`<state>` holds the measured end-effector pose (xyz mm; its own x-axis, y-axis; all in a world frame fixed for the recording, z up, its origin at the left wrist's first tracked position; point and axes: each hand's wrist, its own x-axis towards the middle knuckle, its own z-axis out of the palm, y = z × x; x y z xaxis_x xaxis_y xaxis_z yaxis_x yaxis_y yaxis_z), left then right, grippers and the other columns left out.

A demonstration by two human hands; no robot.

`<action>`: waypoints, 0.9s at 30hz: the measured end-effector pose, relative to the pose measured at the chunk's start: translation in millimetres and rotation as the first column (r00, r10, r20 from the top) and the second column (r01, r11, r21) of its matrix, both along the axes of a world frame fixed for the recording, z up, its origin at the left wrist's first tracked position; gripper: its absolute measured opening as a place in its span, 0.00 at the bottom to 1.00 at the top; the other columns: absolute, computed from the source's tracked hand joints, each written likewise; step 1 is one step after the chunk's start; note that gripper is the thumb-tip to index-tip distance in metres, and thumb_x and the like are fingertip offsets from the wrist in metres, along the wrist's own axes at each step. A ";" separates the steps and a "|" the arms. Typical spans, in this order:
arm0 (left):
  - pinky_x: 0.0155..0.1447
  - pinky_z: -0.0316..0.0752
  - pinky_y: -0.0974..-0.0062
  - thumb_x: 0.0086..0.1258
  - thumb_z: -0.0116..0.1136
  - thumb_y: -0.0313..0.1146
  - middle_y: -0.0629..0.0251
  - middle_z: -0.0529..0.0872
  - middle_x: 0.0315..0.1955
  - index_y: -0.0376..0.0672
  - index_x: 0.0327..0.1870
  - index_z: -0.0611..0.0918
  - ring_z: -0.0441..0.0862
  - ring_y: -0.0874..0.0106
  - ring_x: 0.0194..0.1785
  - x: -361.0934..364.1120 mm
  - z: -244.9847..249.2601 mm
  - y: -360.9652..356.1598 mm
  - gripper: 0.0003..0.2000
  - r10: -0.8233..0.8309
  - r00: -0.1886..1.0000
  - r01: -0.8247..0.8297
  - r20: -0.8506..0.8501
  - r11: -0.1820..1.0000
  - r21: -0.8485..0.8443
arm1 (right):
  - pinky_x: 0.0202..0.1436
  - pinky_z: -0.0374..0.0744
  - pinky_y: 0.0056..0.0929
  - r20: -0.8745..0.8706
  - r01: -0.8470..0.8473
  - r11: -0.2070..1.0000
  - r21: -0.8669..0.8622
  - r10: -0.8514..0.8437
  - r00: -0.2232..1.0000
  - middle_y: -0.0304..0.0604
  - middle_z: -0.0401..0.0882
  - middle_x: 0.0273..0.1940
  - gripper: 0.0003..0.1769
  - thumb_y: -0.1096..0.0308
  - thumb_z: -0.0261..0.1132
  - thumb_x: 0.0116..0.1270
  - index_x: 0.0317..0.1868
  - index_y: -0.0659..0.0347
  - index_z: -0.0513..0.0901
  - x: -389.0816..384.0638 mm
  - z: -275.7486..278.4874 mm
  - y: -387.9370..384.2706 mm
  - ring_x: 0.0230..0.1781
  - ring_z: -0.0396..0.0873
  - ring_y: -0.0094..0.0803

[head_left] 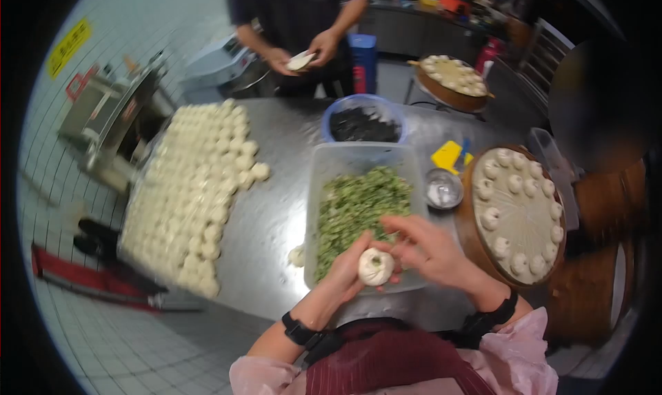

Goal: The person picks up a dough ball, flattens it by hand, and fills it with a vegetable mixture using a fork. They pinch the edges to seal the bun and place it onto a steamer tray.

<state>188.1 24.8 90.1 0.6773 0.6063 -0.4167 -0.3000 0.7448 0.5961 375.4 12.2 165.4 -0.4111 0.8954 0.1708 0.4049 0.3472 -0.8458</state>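
Since a tub (352, 158) intervenes, the bowl (326, 123) seems part-hidden.

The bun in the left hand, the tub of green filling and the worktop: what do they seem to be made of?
Bun: apparently soft dough, pale and smooth, gathered in pleats around the top.
Tub: probably plastic, since its walls look cloudy and partly see-through.
Worktop: likely stainless steel, from its grey colour and blurred bright reflections.

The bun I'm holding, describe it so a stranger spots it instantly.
On the steel table, find the tub of greens. Over its near end, your left hand cradles a white pleated bun. Unlike buns in the nearer steamer, it's held, not resting.
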 end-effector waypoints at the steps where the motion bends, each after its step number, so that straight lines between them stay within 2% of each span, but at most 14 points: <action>1: 0.35 0.82 0.71 0.75 0.29 0.59 0.56 0.84 0.42 0.38 0.54 0.75 0.85 0.65 0.42 7.3 -0.8 0.5 0.32 0.004 1.000 -0.004 -0.010 1.000 0.031 | 0.54 0.75 0.34 0.005 -0.039 0.999 -0.021 0.039 0.999 0.52 0.74 0.53 0.29 0.66 0.67 0.60 0.62 0.62 0.70 2.3 -0.3 -8.0 0.50 0.77 0.43; 3: 0.47 0.81 0.64 0.73 0.28 0.63 0.55 0.80 0.50 0.37 0.58 0.71 0.80 0.63 0.53 32.4 -4.0 -0.8 0.35 0.149 0.989 -0.149 -0.003 0.988 -0.024 | 0.57 0.74 0.37 0.131 -0.081 0.957 0.279 0.046 0.990 0.50 0.71 0.56 0.34 0.64 0.69 0.58 0.64 0.60 0.67 9.0 -10.6 -20.6 0.55 0.74 0.44; 5: 0.56 0.77 0.58 0.72 0.30 0.64 0.53 0.74 0.57 0.39 0.62 0.68 0.75 0.60 0.60 44.9 8.4 1.1 0.35 0.023 0.998 -0.023 0.053 1.000 -0.008 | 0.58 0.73 0.40 0.089 -0.057 0.963 0.263 0.034 0.995 0.49 0.70 0.58 0.36 0.63 0.69 0.57 0.65 0.58 0.66 19.6 -19.9 -30.6 0.58 0.72 0.45; 6: 0.56 0.77 0.58 0.72 0.30 0.64 0.53 0.74 0.57 0.39 0.62 0.68 0.75 0.60 0.60 56.8 16.7 0.7 0.35 -0.066 0.996 0.065 0.061 0.998 0.007 | 0.58 0.73 0.40 0.097 0.026 0.960 0.278 -0.055 0.994 0.49 0.70 0.58 0.36 0.63 0.69 0.57 0.65 0.58 0.66 29.8 -19.4 -36.7 0.58 0.72 0.45; 9: 0.55 0.77 0.54 0.71 0.33 0.65 0.52 0.72 0.58 0.41 0.64 0.65 0.74 0.56 0.59 83.9 33.6 -0.2 0.35 -0.083 0.997 0.083 -0.003 0.996 0.044 | 0.58 0.73 0.37 -0.035 0.094 0.982 0.165 -0.089 0.995 0.49 0.72 0.56 0.34 0.64 0.71 0.56 0.63 0.58 0.70 67.3 -15.5 -49.7 0.56 0.73 0.42; 11: 0.51 0.79 0.52 0.70 0.36 0.65 0.52 0.74 0.56 0.42 0.63 0.67 0.77 0.55 0.56 96.9 34.2 -0.6 0.35 -0.149 0.986 0.159 -0.077 0.978 0.136 | 0.53 0.76 0.33 -0.101 0.281 0.959 0.032 -0.276 0.956 0.50 0.76 0.51 0.32 0.63 0.74 0.53 0.58 0.59 0.74 109.0 -23.4 -53.7 0.52 0.76 0.40; 13: 0.47 0.80 0.53 0.70 0.37 0.64 0.48 0.76 0.53 0.41 0.61 0.68 0.79 0.53 0.52 104.6 33.6 -2.4 0.34 -0.073 0.984 0.103 -0.165 0.978 0.182 | 0.52 0.76 0.31 -0.236 0.551 0.831 -0.074 -0.551 0.800 0.47 0.77 0.49 0.29 0.62 0.75 0.53 0.55 0.59 0.76 165.4 -47.4 -52.9 0.49 0.77 0.35; 15: 0.45 0.81 0.54 0.71 0.38 0.63 0.43 0.79 0.47 0.41 0.60 0.69 0.81 0.52 0.48 98.2 30.0 2.1 0.32 -0.065 0.986 0.099 -0.156 0.970 0.224 | 0.52 0.76 0.32 -0.055 0.814 0.579 -0.048 -0.815 0.577 0.46 0.79 0.47 0.31 0.62 0.77 0.50 0.54 0.59 0.76 231.7 -65.2 -55.2 0.47 0.78 0.35; 16: 0.44 0.81 0.54 0.71 0.39 0.61 0.41 0.80 0.42 0.40 0.58 0.71 0.82 0.51 0.46 95.2 29.0 3.0 0.31 -0.034 0.984 0.070 -0.174 0.977 0.203 | 0.52 0.76 0.31 -0.024 0.887 0.462 0.007 -0.886 0.462 0.48 0.80 0.47 0.30 0.63 0.77 0.48 0.53 0.58 0.77 264.5 -74.9 -56.1 0.47 0.78 0.36; 18: 0.44 0.81 0.54 0.71 0.38 0.61 0.41 0.80 0.42 0.40 0.57 0.71 0.82 0.51 0.45 81.2 19.4 4.3 0.31 0.012 0.985 0.024 -0.174 0.979 0.202 | 0.53 0.76 0.33 0.148 0.962 0.267 0.048 -0.955 0.258 0.49 0.79 0.47 0.29 0.64 0.76 0.48 0.52 0.58 0.77 326.2 -97.1 -55.0 0.49 0.78 0.40; 21: 0.42 0.82 0.57 0.71 0.44 0.58 0.43 0.80 0.43 0.40 0.53 0.74 0.82 0.52 0.45 66.0 20.1 0.8 0.28 0.104 0.977 -0.066 -0.187 0.978 0.198 | 0.54 0.75 0.35 0.277 0.959 0.225 0.173 -0.945 0.172 0.49 0.79 0.49 0.30 0.63 0.75 0.47 0.52 0.59 0.78 392.1 -115.4 -49.0 0.50 0.77 0.42; 23: 0.57 0.74 0.53 0.69 0.51 0.53 0.42 0.77 0.52 0.35 0.60 0.70 0.77 0.51 0.53 41.9 15.2 3.5 0.29 0.097 0.991 -0.092 -0.087 0.994 0.062 | 0.55 0.75 0.36 0.263 0.966 0.170 0.195 -0.958 0.116 0.50 0.78 0.51 0.30 0.62 0.74 0.46 0.52 0.59 0.78 415.0 -118.1 -37.4 0.51 0.77 0.43; 24: 0.55 0.75 0.55 0.70 0.49 0.54 0.43 0.77 0.52 0.36 0.59 0.71 0.78 0.51 0.52 36.6 18.8 0.4 0.29 0.152 0.983 -0.146 -0.103 0.988 0.058 | 0.55 0.75 0.36 0.259 0.966 0.179 0.188 -0.957 0.127 0.50 0.78 0.51 0.30 0.62 0.74 0.46 0.52 0.59 0.78 424.1 -123.7 -31.3 0.51 0.77 0.43; 27: 0.54 0.76 0.55 0.71 0.48 0.54 0.43 0.78 0.51 0.36 0.59 0.72 0.78 0.51 0.52 14.2 21.2 -3.3 0.29 0.287 0.951 -0.266 -0.112 0.949 0.170 | 0.59 0.73 0.36 0.229 0.968 0.117 0.221 -0.971 0.065 0.48 0.76 0.54 0.33 0.63 0.75 0.46 0.55 0.58 0.76 442.7 -138.8 -15.5 0.56 0.74 0.44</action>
